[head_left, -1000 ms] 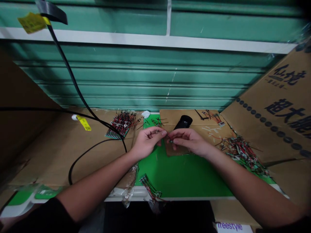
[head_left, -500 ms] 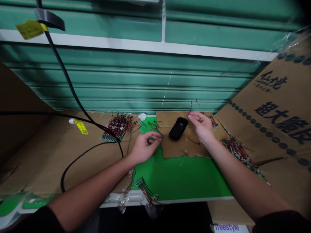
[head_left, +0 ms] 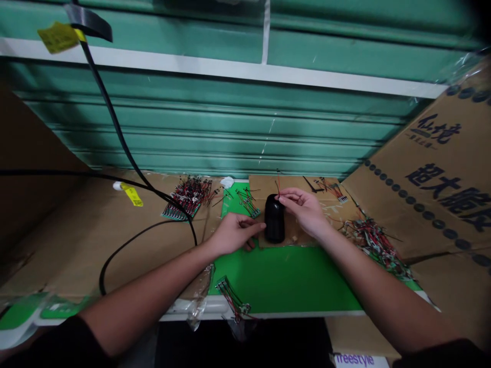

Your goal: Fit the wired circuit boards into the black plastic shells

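At the near edge of the green mat (head_left: pixel 291 283), left of its middle, a small wired board (head_left: pixel 222 284) trails red and black leads over the rim; sleeves and forearms are best kept clear of them. Farther in, the left hand (head_left: pixel 233 236) reaches in from the left with its fingers bent and its thumb close to them, the foremost fingertip against or just beside the left side of a rounded black object (head_left: pixel 274 227). Whether that hand grips anything, I cannot tell. The black object lies on a brown cardboard sheet (head_left: pixel 303 238), and a light touch there should be enough to steady it.

To the right, the loose wire heap (head_left: pixel 378 245) is well apart from the fingers, though its stray ends could snag the right forearm. Over the far end of the black object, the right hand (head_left: pixel 303 207) has thumb and forefinger closed in a pinch on a thin wire lead (head_left: pixel 279 180), which stands up from the fingertips. Such fine wire probably bends easily, so a gentle hold close to its end would serve best. Left of this, a second wired board (head_left: pixel 250 208) lies just beyond the left hand.
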The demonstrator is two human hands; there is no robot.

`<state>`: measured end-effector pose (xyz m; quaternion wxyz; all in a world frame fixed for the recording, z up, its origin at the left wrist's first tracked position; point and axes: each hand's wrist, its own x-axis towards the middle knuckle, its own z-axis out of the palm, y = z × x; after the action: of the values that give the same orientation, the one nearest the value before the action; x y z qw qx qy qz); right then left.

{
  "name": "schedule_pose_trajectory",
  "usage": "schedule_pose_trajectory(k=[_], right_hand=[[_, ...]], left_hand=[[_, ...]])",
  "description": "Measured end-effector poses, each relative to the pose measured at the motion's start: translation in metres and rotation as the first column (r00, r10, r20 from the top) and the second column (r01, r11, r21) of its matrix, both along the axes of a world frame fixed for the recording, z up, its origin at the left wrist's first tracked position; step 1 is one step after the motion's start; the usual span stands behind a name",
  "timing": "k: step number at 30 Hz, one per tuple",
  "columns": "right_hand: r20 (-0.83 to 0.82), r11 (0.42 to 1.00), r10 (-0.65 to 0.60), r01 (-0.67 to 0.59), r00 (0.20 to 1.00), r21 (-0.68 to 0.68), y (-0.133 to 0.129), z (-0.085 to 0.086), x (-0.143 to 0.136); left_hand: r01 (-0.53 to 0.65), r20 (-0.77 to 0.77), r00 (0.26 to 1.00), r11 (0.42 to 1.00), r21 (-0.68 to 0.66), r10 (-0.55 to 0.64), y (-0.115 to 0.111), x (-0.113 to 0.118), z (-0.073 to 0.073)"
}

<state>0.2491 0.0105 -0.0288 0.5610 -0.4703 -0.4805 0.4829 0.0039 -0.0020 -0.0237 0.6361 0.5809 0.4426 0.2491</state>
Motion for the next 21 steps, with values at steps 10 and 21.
schedule_pose_trajectory(k=[10, 21], right_hand=[[0.031, 0.992, 0.127, -0.128, 0.991, 0.022, -0.023, 0.006, -0.025], [-0.242, 0.988, 0.120, -0.141, 0.963, -0.069, -0.024, 0.012, -0.018]], left_hand=[[-0.129, -0.036, 0.991, 0.990, -0.057, 0.127, -0.004, 0.006, -0.008], [-0.104, 0.124, 0.983, 0.971, -0.214, 0.132, -0.008, 0.001, -0.001]])
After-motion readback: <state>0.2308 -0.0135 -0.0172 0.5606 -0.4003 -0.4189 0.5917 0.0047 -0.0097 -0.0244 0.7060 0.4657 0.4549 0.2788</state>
